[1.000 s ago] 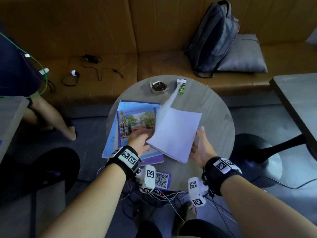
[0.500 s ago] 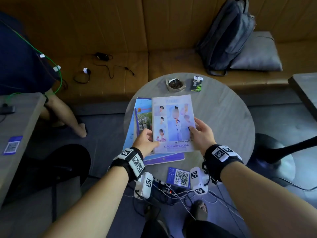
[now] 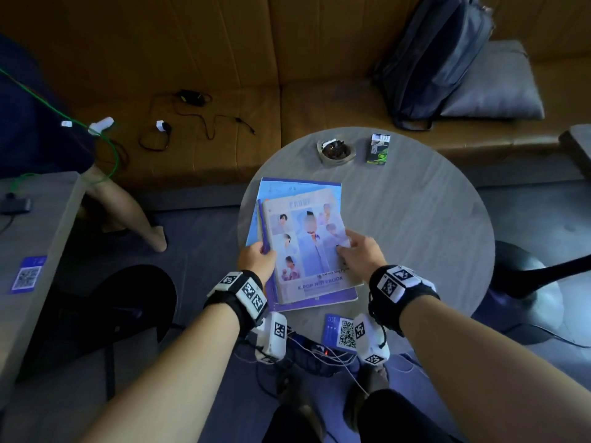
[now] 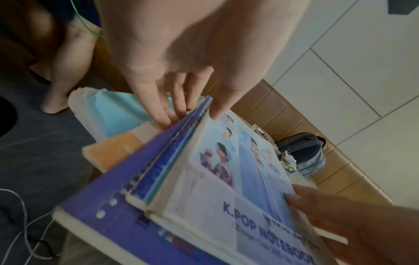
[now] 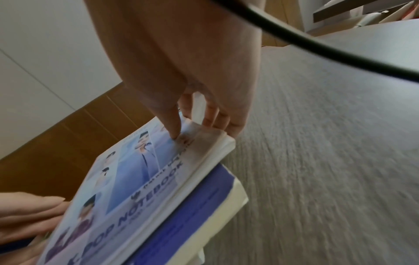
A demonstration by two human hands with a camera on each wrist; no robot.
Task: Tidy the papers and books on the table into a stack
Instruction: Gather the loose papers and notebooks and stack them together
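A pale blue K-POP notebook [image 3: 307, 244] lies on top of a purple spiral-bound book [image 3: 323, 295] and light blue papers [image 3: 281, 187] on the left half of the round grey table [image 3: 415, 235]. My left hand [image 3: 257, 260] is at the stack's left edge. Its straight fingers [image 4: 167, 116] press beside the spiral spine and the thumb touches the notebook cover [image 4: 238, 161]. My right hand [image 3: 358, 251] pinches the notebook's right edge [image 5: 204, 143], with the thumb on the cover and the fingers [image 5: 215, 122] behind the edge. The purple book [image 5: 181, 206] shows underneath.
An ashtray [image 3: 337, 151] and a cigarette pack [image 3: 379, 148] stand at the table's far side, and a QR card [image 3: 340, 332] lies at its near edge. On the sofa behind are a backpack [image 3: 438, 55], a cushion [image 3: 492, 87] and cables [image 3: 192, 116]. Another table [image 3: 32, 235] is on the left.
The notebook was turned from its white side up to cover up. It then came down and leftward onto the purple book, with both hands staying at its edges.
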